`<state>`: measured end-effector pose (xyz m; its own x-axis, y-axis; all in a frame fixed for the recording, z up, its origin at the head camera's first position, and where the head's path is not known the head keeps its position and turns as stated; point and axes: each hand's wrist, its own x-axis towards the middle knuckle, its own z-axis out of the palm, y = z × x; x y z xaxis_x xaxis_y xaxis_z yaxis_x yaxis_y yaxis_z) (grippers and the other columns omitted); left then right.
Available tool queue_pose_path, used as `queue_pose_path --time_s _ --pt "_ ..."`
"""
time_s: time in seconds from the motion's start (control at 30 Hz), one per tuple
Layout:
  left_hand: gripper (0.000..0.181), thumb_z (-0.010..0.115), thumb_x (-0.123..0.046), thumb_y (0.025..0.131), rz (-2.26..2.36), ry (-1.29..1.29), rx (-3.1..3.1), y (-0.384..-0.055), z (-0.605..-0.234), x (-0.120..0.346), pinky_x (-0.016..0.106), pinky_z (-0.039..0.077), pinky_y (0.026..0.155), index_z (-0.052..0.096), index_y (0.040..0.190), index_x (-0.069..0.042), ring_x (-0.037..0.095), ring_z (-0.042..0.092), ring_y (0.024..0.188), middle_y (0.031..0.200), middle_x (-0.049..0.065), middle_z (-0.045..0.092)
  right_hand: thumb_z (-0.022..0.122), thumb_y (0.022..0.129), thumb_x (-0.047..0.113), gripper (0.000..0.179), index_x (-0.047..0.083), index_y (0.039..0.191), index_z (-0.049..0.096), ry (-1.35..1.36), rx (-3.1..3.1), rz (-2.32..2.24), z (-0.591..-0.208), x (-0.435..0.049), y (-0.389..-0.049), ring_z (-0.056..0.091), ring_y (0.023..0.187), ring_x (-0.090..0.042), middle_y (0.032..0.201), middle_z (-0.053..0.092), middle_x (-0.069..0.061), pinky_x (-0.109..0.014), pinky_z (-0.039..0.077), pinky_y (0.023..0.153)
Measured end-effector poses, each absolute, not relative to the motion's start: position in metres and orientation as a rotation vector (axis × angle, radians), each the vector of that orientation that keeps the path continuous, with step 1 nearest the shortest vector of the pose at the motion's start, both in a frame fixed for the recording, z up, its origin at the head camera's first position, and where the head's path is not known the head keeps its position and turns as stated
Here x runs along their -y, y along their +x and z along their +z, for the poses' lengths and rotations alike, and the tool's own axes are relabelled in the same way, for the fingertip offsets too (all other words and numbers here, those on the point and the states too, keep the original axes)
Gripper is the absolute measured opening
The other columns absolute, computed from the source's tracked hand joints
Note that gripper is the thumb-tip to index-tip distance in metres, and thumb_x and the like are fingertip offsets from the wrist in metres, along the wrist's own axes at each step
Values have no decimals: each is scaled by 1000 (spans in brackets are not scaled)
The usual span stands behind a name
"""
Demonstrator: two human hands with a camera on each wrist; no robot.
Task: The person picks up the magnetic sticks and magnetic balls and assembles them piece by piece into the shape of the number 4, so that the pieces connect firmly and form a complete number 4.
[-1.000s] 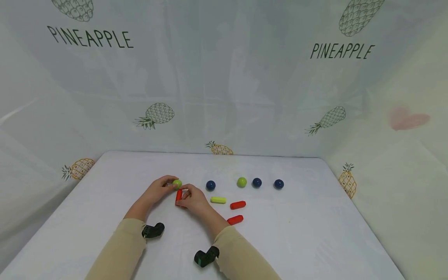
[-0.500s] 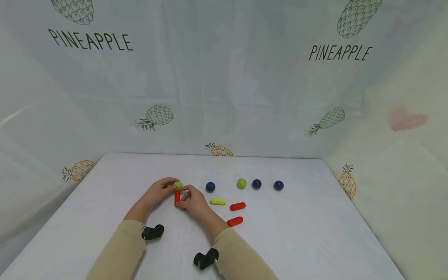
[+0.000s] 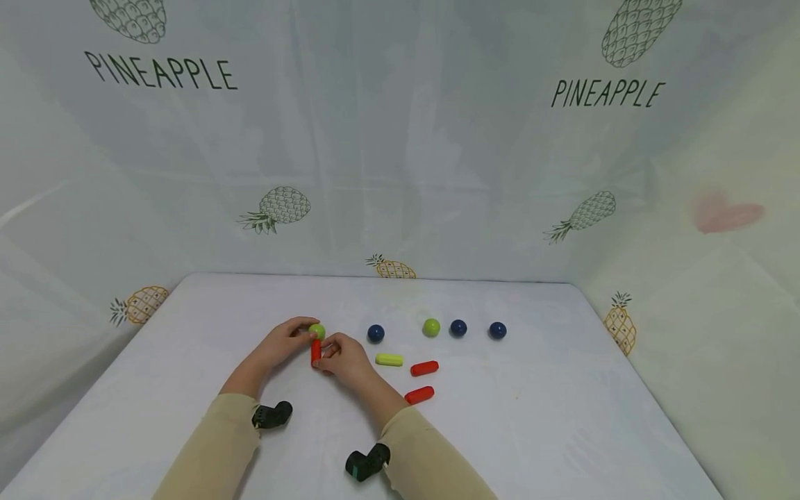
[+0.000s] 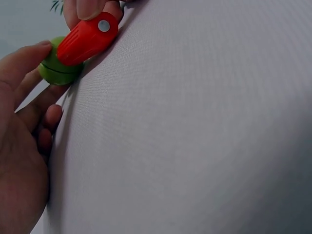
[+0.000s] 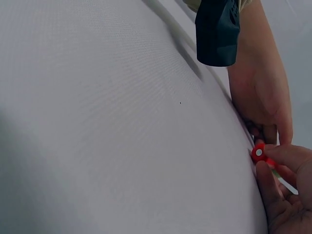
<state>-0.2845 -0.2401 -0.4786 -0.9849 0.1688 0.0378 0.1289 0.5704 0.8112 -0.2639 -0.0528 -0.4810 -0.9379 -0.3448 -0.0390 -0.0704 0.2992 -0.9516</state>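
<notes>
On the left part of the table, my left hand (image 3: 278, 342) pinches a green ball (image 3: 317, 331) between thumb and fingers. My right hand (image 3: 347, 361) pinches a short red rod (image 3: 315, 353) near its closer end. In the left wrist view the ribbed red rod (image 4: 87, 41) has a round silver disc at one end, and its other end touches the green ball (image 4: 59, 66). The right wrist view shows the silver-tipped end of the red rod (image 5: 259, 152) between my right thumb and finger; the ball is mostly hidden there.
Dark blue balls (image 3: 376, 334) (image 3: 458, 328) (image 3: 497, 330) and another green ball (image 3: 431, 328) stand in a row to the right. Closer in lie a yellow-green rod (image 3: 389, 360) and two red rods (image 3: 424, 369) (image 3: 419, 395), one beside my right forearm. A pineapple-print curtain (image 3: 400, 139) hangs behind the table.
The red rod's lean has straightened and it has shifted slightly left, so it lines up below the green ball. Both hands keep their hold and barely move.
</notes>
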Motion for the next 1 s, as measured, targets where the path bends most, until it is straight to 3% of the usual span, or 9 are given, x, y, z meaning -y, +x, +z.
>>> queue_pose_path --time_s 0.6,1.0 --pt "38 58 -21 99 1443 281 -2705 -282 -475 241 51 37 98 57 133 -3 32 51 113 132 20 54 74 83 1 22 5 103 65 -342 -2276 -1742 -476 51 -262 60 58 -12 76 60 0 -24 52 59" --pt "41 58 -24 99 1437 218 -2669 -281 -474 240 58 33 101 55 136 -6 35 47 118 136 19 51 77 84 11 28 6 109 67 -390 -2462 -1654 -440 28 -258 56 72 -10 85 63 5 -23 47 60"
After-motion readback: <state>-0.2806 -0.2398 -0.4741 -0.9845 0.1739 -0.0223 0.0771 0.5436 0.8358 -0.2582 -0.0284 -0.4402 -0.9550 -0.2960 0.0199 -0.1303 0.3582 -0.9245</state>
